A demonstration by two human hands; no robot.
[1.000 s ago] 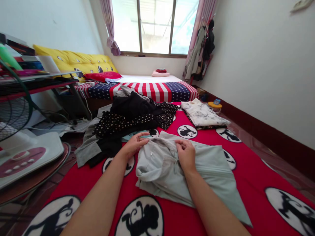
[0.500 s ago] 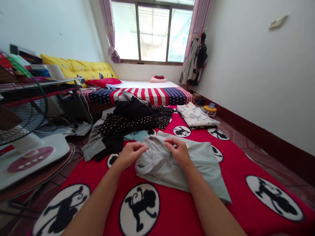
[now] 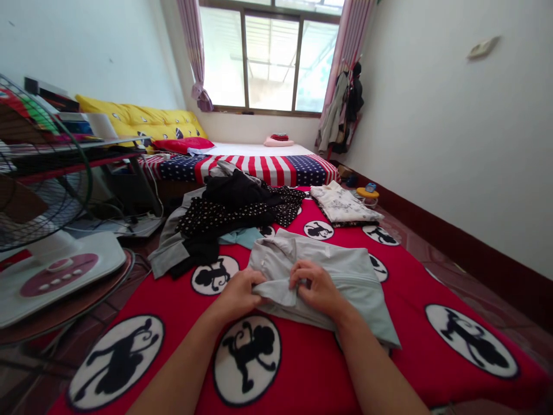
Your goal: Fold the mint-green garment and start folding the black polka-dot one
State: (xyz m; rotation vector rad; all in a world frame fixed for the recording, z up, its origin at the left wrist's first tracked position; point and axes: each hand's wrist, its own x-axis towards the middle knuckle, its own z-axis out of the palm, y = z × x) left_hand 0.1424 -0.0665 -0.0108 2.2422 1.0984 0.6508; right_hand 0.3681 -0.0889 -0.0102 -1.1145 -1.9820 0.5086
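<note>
A pale grey-green shirt lies partly folded on a red blanket printed with black monkeys in white circles. My left hand pinches the shirt's near left corner, around the collar end. On the front of the shirt rests my right hand, its fingers curled and gripping the fabric near the middle. Some of the right fingertips are hidden in the cloth. The shirt's wider, greener end spreads out to the right beyond my right wrist.
Behind the shirt is a loose heap of black, dotted and grey clothes. Folded garments, a white floral one on top, lie at the far right. A fan stands left; a bed is under the window.
Both hands have moved down toward me and closed on the shirt. The collar end now lies flatter, with its near edge drawn up in my left hand. My view has shifted slightly.
</note>
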